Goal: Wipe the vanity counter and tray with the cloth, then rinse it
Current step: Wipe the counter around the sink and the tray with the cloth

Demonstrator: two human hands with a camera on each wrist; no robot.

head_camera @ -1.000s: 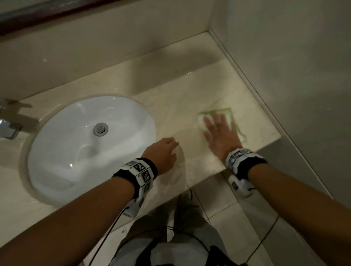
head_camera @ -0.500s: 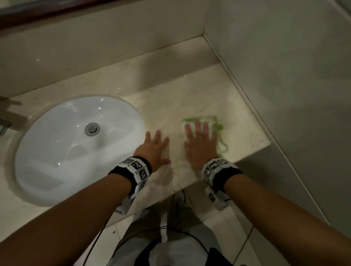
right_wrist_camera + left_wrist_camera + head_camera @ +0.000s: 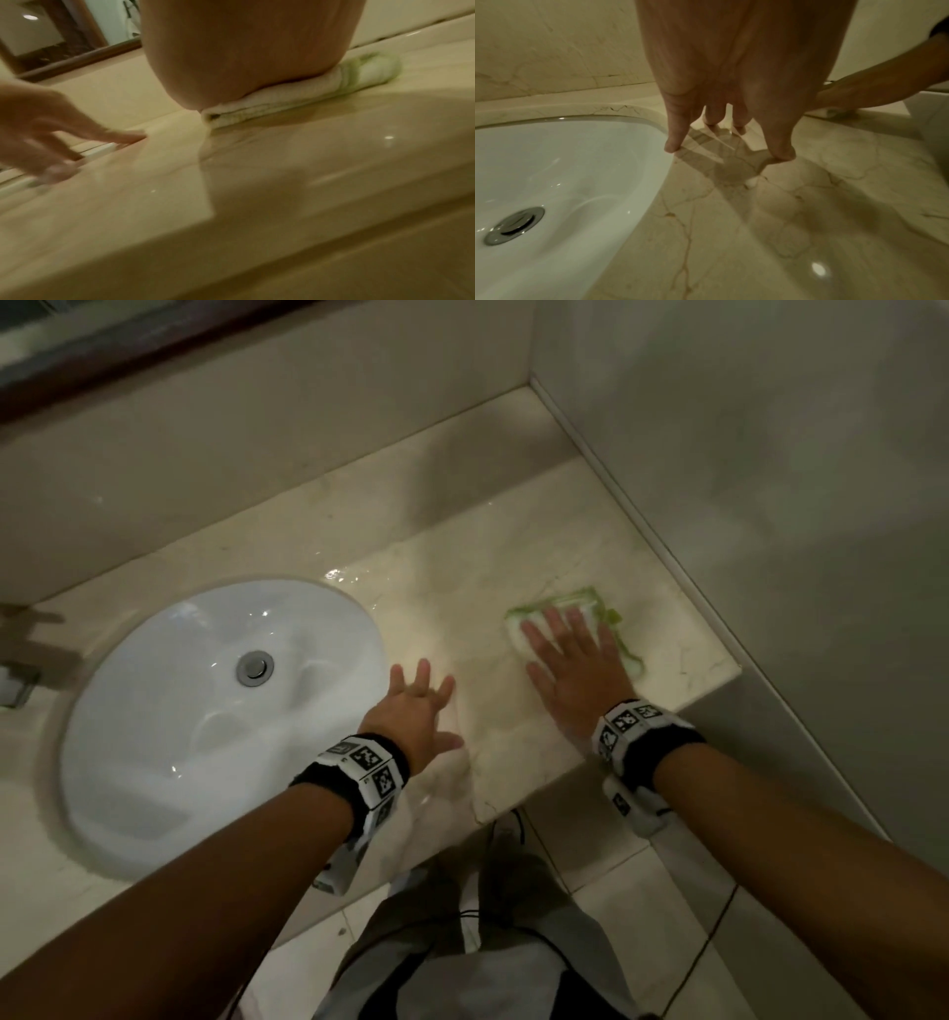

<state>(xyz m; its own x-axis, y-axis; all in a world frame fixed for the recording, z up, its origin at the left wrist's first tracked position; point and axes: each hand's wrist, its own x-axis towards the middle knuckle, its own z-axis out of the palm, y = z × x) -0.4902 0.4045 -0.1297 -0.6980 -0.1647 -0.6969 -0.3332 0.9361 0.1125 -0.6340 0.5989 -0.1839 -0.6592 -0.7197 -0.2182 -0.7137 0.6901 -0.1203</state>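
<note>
Vanity table, wipe step in hand.
Right hand [image 3: 575,667], fingers spread flat, presses green-edged cloth [image 3: 585,600] near table's right front corner; left hand [image 3: 411,711] splayed beside sink [image 3: 154,711]. Next: tray, unseen.

A glossy beige marble counter [image 3: 452,588] fills mid-frame, with a white sink [image 3: 169,711] sunk in at left. A folded green-edged cloth [image 3: 580,603] lies flat at centre right.

Two hands [image 3: 416,711] [image 3: 572,667], one cloth [image 3: 580,603], one sink [image 3: 169,711], one counter [image 3: 462,588].
</note>
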